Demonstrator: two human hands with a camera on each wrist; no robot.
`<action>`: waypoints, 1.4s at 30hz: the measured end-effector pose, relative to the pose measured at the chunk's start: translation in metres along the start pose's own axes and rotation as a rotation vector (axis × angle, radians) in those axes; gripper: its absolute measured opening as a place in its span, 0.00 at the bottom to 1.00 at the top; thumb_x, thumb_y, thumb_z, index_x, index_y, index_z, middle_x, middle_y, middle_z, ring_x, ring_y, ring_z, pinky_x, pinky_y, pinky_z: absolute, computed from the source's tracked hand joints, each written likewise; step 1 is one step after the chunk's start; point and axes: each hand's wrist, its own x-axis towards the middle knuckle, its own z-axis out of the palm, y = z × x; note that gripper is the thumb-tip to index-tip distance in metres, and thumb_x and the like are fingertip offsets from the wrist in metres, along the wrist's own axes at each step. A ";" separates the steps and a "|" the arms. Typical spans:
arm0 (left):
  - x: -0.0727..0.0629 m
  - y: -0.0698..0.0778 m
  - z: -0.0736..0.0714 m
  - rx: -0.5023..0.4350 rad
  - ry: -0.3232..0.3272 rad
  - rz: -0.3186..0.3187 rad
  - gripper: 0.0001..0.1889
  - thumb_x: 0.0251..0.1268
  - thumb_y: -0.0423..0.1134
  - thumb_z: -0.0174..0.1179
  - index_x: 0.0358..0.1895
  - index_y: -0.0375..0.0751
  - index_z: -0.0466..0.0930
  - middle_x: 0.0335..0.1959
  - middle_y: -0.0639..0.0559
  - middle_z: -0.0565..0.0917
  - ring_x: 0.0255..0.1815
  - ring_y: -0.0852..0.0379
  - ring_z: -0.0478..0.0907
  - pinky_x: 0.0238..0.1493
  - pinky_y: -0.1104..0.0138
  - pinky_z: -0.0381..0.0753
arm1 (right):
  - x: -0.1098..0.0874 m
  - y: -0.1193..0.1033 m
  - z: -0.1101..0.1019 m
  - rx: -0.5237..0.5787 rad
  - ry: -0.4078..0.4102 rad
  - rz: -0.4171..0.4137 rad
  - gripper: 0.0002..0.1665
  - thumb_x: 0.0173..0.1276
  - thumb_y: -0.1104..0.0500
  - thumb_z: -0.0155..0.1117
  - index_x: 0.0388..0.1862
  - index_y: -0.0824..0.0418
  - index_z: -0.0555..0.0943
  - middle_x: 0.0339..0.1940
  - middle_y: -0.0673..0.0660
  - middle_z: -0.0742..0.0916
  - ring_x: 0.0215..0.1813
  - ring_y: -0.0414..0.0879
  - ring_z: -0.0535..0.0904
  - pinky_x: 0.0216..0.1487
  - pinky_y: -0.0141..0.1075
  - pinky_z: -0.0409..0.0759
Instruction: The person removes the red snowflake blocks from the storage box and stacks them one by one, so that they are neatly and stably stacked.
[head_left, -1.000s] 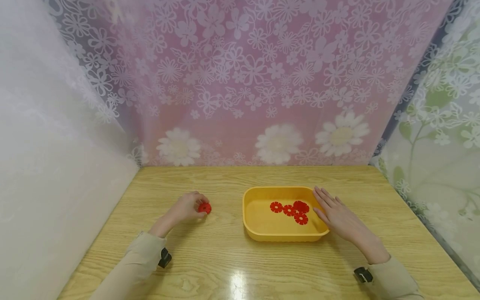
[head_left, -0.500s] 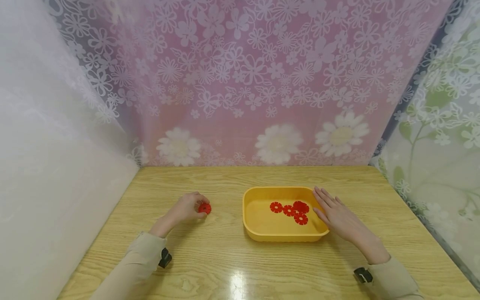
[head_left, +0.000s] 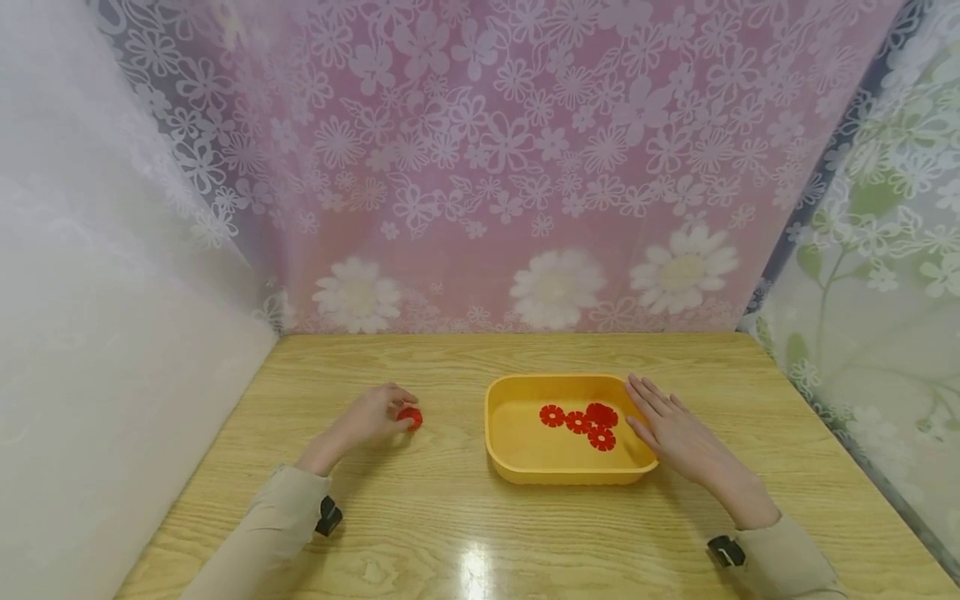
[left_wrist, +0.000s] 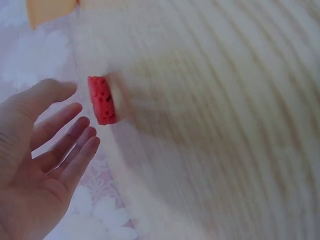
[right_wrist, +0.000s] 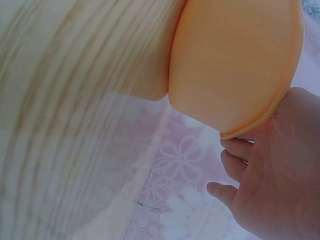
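Wooden tabletop [head_left: 420, 517] all round the left hand [head_left: 375, 415]; back edge well beyond its fingertips, yellow tray [head_left: 573, 477] well off to its right across a broad stretch of grain. Versus half a second ago: left thumb higher across the near side of the red stack [head_left: 414, 414], less red showing; tray and right hand [head_left: 675, 433] unmoved. Left grip slack, fingers loosely curved just beside the stack, gap visible from the left wrist. Right fingers straight, laid against the tray's right end.

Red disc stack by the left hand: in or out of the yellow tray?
Out: in the head view, wooden tabletop shows between the red disc stack and the yellow tray.
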 end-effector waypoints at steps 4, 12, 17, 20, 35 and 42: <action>0.004 -0.001 -0.003 -0.076 0.071 -0.009 0.15 0.68 0.33 0.65 0.55 0.34 0.84 0.52 0.41 0.84 0.51 0.43 0.82 0.50 0.55 0.86 | -0.001 -0.001 -0.001 0.004 0.009 -0.005 0.37 0.79 0.54 0.57 0.78 0.72 0.60 0.79 0.70 0.63 0.78 0.67 0.59 0.71 0.68 0.60; 0.011 0.011 -0.007 -0.078 0.097 -0.008 0.17 0.70 0.34 0.64 0.59 0.35 0.82 0.55 0.41 0.84 0.55 0.42 0.82 0.53 0.54 0.85 | -0.002 0.002 -0.001 0.027 -0.017 0.015 0.38 0.80 0.53 0.55 0.79 0.71 0.58 0.80 0.69 0.61 0.79 0.66 0.56 0.73 0.67 0.57; 0.019 0.021 -0.005 -0.083 0.106 0.010 0.18 0.70 0.34 0.64 0.61 0.36 0.81 0.57 0.41 0.84 0.55 0.44 0.83 0.54 0.55 0.85 | -0.002 0.001 -0.001 0.007 0.005 0.003 0.37 0.79 0.54 0.56 0.78 0.72 0.60 0.79 0.70 0.63 0.78 0.67 0.58 0.72 0.68 0.59; 0.025 0.029 -0.003 -0.108 0.116 0.024 0.18 0.71 0.34 0.64 0.61 0.37 0.81 0.58 0.42 0.84 0.55 0.44 0.83 0.54 0.55 0.85 | -0.002 0.001 0.000 -0.001 0.003 0.006 0.37 0.79 0.54 0.56 0.78 0.72 0.60 0.79 0.70 0.63 0.78 0.66 0.58 0.72 0.67 0.59; 0.068 0.083 0.017 -0.189 0.122 0.124 0.18 0.72 0.37 0.63 0.62 0.42 0.81 0.59 0.47 0.84 0.56 0.50 0.82 0.56 0.60 0.84 | -0.003 0.001 0.001 0.021 -0.011 0.027 0.38 0.79 0.54 0.56 0.79 0.71 0.58 0.80 0.69 0.61 0.79 0.66 0.56 0.73 0.67 0.56; 0.087 0.112 0.029 -0.225 0.034 0.195 0.18 0.72 0.36 0.63 0.63 0.39 0.81 0.59 0.45 0.84 0.57 0.48 0.82 0.57 0.60 0.84 | -0.001 0.000 0.003 0.020 0.033 0.005 0.38 0.78 0.54 0.57 0.78 0.71 0.60 0.79 0.69 0.63 0.78 0.66 0.58 0.72 0.67 0.58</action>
